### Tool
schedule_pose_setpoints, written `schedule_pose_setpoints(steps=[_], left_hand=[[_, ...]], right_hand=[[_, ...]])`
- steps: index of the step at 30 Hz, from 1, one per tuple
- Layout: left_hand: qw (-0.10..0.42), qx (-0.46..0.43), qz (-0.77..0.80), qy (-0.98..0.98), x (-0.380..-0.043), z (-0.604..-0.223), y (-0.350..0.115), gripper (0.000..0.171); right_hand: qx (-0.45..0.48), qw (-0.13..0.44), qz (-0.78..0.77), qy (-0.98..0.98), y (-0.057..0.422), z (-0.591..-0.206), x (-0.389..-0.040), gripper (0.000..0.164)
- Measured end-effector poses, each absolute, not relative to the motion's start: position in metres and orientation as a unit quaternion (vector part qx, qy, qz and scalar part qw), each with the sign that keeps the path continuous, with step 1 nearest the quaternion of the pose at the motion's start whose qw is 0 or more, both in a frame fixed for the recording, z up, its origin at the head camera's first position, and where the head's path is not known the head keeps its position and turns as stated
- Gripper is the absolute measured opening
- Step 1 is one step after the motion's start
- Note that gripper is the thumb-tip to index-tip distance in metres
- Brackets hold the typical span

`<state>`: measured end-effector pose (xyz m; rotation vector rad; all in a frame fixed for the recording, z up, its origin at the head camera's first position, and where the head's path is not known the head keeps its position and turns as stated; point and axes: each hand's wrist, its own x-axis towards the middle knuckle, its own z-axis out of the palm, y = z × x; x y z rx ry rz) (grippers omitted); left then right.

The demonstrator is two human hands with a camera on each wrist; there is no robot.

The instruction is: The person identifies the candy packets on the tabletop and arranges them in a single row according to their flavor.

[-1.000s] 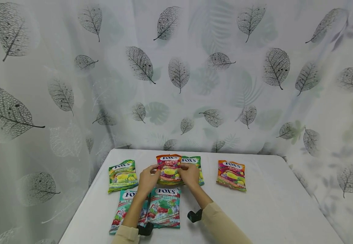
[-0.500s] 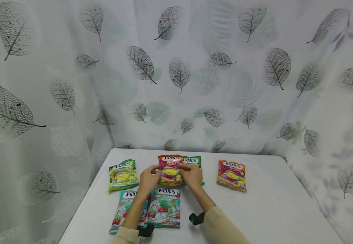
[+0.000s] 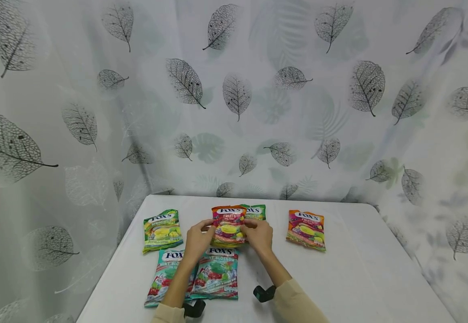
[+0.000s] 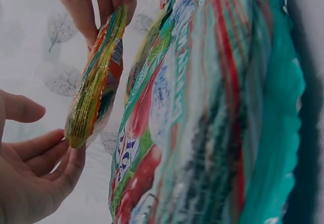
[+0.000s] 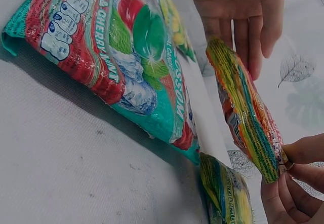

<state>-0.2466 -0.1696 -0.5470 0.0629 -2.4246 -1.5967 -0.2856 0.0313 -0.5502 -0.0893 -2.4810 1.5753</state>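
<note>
A red and orange Fox's Fruits candy bag (image 3: 229, 228) is held upright between my two hands, raised above the table. My right hand (image 3: 260, 236) pinches its right side between thumb and fingers, as the right wrist view shows. At the opposite edge my left hand (image 3: 197, 240) touches the bag with extended fingers; its thumb (image 4: 23, 107) stands away from the wrapper. Behind the raised bag is a green Fox's bag (image 3: 255, 211), partly hidden. Two teal Mint Blossom bags lie nearer, the left one (image 3: 163, 273) partly covered by my forearm, the right one (image 3: 216, 276) beside it.
A yellow-green Fox's bag (image 3: 162, 231) lies at the table's back left. Another Fruits bag (image 3: 306, 229) lies toward the right on the white table (image 3: 355, 269). A leaf-patterned curtain (image 3: 238, 134) hangs behind and along the sides.
Both hands and the held Fruits bag have shifted slightly to the right, covering more of the green bag behind. The other bags stay where they were.
</note>
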Motion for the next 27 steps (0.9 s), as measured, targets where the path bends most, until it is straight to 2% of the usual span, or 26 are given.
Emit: schedule_pose_setpoints(steps=[14,27], left_hand=[[0.125,0.013,-0.547,-0.828,-0.242,-0.550,-0.161,0.030],[0.119,0.021,-0.542,-0.832,-0.237,-0.553,-0.152,0.030]], right_hand=[[-0.035,0.108,0.545,-0.831,0.041,-0.554,-0.275,0.022],[-0.070,0.090,0.550,-0.827,0.048,-0.551,-0.260,0.021]])
